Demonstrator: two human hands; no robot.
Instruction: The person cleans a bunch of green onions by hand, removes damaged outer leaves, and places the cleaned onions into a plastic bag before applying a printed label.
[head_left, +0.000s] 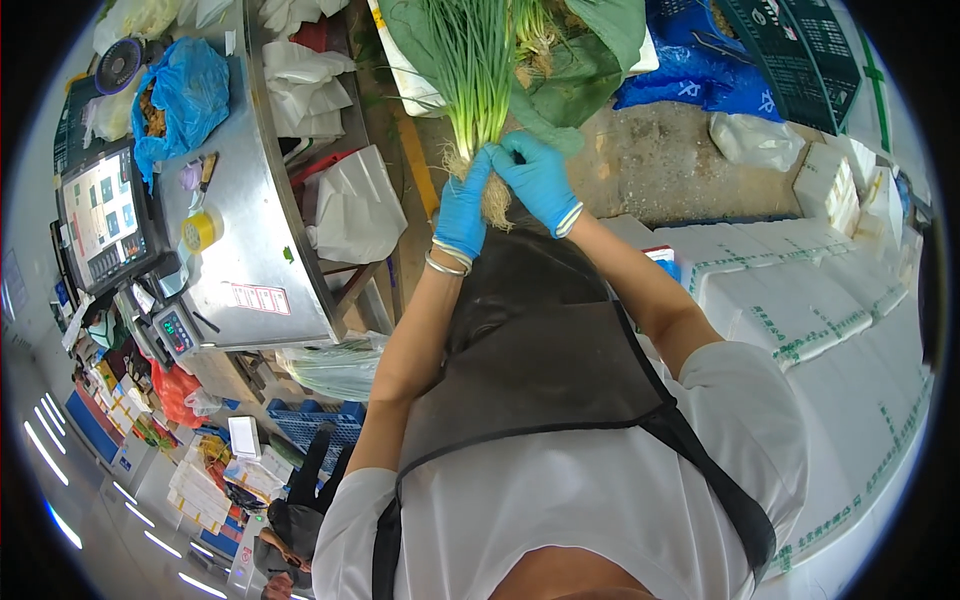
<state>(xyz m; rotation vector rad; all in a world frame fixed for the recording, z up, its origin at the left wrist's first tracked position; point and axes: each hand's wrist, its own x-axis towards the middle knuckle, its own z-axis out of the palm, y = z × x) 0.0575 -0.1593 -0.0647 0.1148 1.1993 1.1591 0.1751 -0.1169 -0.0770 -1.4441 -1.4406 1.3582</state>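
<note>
Blue gloves cover both hands. A thick bunch of green onions (476, 82) points away from me, its pale stems and hairy roots nearest my body. My left hand (463, 206) grips the bunch at the root end, thumb along the stems. Against the stems on the other side is my right hand (531, 176), thumb and forefinger pinched together near the left thumb; whether something thin is between them cannot be made out. Beyond lies a green sheet (585, 97) over a white box (411, 82), with more rooted onions (534, 45) on it.
At the left stands a steel table (247, 232) with a yellow tape roll (199, 232), a knife (208, 171), a blue bag (187, 97), a screen (105, 217) and a scale display (175, 332). White foam boxes (795, 300) are stacked at the right. A person (296, 525) is at lower left.
</note>
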